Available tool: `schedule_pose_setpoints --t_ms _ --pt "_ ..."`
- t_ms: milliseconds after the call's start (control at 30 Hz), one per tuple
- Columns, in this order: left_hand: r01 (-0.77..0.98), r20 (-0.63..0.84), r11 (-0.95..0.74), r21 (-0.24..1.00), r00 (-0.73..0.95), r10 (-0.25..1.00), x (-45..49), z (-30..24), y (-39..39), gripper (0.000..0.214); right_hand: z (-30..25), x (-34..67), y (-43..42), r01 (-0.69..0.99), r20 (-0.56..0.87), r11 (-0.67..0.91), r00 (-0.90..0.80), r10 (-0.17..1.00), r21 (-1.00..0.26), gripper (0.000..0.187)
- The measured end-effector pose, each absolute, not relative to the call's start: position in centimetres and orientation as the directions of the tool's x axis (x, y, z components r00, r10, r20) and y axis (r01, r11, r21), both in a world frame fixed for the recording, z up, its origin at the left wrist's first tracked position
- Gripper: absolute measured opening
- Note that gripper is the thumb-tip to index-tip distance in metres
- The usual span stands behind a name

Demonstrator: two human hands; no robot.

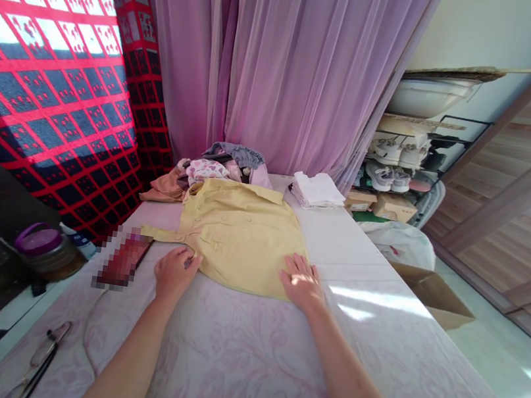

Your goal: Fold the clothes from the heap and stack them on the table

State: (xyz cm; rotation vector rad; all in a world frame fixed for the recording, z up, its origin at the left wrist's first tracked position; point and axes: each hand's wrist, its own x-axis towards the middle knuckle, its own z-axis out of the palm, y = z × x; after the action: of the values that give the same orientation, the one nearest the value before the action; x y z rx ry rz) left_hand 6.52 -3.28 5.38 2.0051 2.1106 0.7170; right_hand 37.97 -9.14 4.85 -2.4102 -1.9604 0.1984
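Note:
A pale yellow buttoned shirt lies spread flat on a table covered with a pink flowered cloth. My left hand rests on the shirt's near left edge, fingers curled on the fabric by the sleeve. My right hand lies flat and open on the shirt's near right hem, fingers spread. Behind the shirt sits a heap of mixed clothes in grey, pink and orange. A folded white stack lies at the far right of the table.
A blurred reddish object lies left of my left hand. A purple-lidded jar stands at the table's left side; scissors near the front left. Pink curtains hang behind. Shoe racks, a cardboard box and a white bag are at right.

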Motion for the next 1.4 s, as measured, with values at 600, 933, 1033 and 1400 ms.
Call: schedule_pose_setpoints --t_ms 600,933,1033,1400 --pt "0.903 0.279 -0.052 0.427 -0.077 0.957 4.7 4.0 -2.7 0.009 4.3 38.2 -9.1 0.974 -0.062 -0.209 0.204 0.977 -0.092 0.055" --pt "0.851 0.522 -0.411 0.327 0.200 0.829 7.5 4.9 -4.2 0.034 4.3 38.2 -9.2 0.974 -0.039 -0.190 0.186 0.982 -0.123 0.055" --pt "0.714 0.378 -0.644 0.276 0.536 0.755 10.0 5.4 -5.3 0.037 4.2 38.3 -9.3 0.976 -0.024 -0.180 0.178 0.984 -0.124 0.054" --pt "0.670 0.409 -0.663 0.333 0.531 0.742 9.7 5.7 -6.1 0.024 3.5 38.5 -9.3 0.977 0.003 -0.168 0.170 0.985 -0.128 0.053"
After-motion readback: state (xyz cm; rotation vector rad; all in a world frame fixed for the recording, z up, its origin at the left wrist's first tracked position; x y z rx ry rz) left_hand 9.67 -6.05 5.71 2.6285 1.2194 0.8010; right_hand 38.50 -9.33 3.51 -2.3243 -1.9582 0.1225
